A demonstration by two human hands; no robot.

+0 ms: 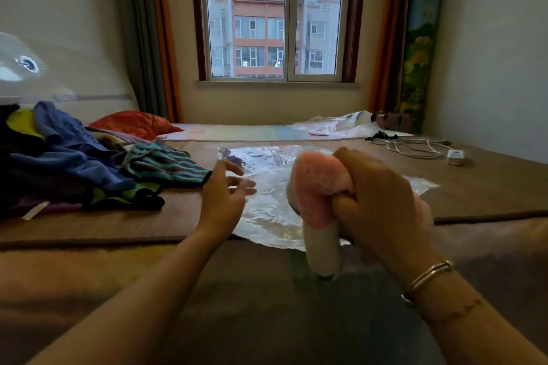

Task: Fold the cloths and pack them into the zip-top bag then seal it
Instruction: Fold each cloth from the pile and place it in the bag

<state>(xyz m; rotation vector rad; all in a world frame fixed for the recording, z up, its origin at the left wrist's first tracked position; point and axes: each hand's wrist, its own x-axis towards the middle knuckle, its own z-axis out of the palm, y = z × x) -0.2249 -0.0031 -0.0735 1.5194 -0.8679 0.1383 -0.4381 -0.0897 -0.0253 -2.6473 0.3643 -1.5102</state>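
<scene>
Packing step, I judge: my right hand [382,201] grips a bunched pink-and-white cloth [317,201] above the zip-top bag [267,210] lying flat on the bed. Left hand [225,190] hovers spread, empty. Next: find and open the bag's mouth.

Head view: the right hand [382,201], wearing a metal bangle [427,281] at the wrist, grips a bunched pink cloth [318,187] with a pale end hanging below the fist, held above the near edge of the clear zip-top bag [267,207] lying flat on the brown bed [178,216]. The left hand [225,190] hovers with relaxed, spread fingers over the bag's left edge, beside a pile of clothes [74,157] topped by a blue garment and a striped one. A white cable with adapter [427,149] lies at far right, below the window [275,15].
</scene>
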